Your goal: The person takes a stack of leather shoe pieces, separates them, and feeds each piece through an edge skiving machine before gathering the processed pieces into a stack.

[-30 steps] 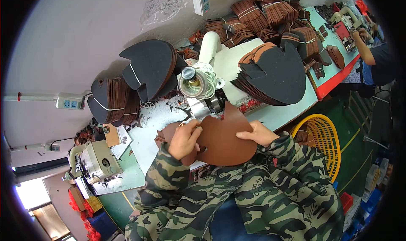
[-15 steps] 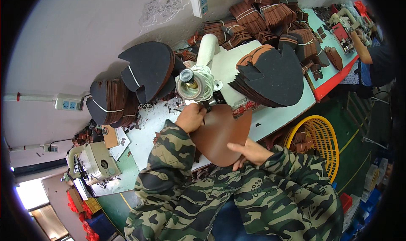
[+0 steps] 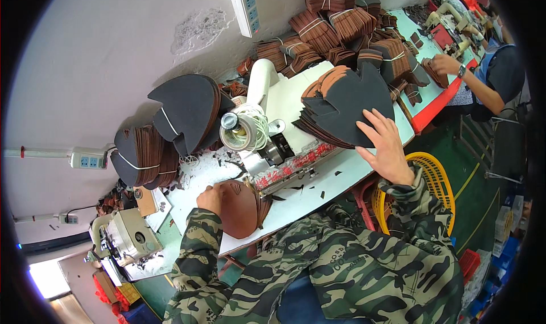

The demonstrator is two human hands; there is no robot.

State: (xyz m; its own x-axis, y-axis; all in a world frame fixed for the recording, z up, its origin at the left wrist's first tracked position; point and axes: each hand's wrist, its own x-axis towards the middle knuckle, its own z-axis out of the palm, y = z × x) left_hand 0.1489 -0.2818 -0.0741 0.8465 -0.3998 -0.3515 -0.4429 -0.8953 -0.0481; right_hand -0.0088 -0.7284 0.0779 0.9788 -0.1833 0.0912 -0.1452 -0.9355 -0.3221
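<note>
My left hand (image 3: 210,199) is closed at the left edge of a brown leather piece (image 3: 238,216), which lies over other pieces at the bench's front edge. My right hand (image 3: 388,146) is open, fingers spread, at the front right edge of a stack of dark-backed leather pieces (image 3: 352,105). These pieces have a notched outline, and several brown edges fan out on the left of the stack. Between my hands stands a cream-coloured machine (image 3: 260,88) with a coil of white cord hung on it and a red-speckled front edge.
Banded stacks of leather (image 3: 190,111) stand left of the machine, with more bundles (image 3: 318,31) piled behind it. A yellow basket (image 3: 439,170) is below the bench at right. Another machine (image 3: 122,236) is at far left. A co-worker's hand (image 3: 445,65) touches leather pieces at right.
The brown leather piece has moved from the machine's front down to the left with my left hand. My right hand has let go of it and moved up right to the dark stack.
</note>
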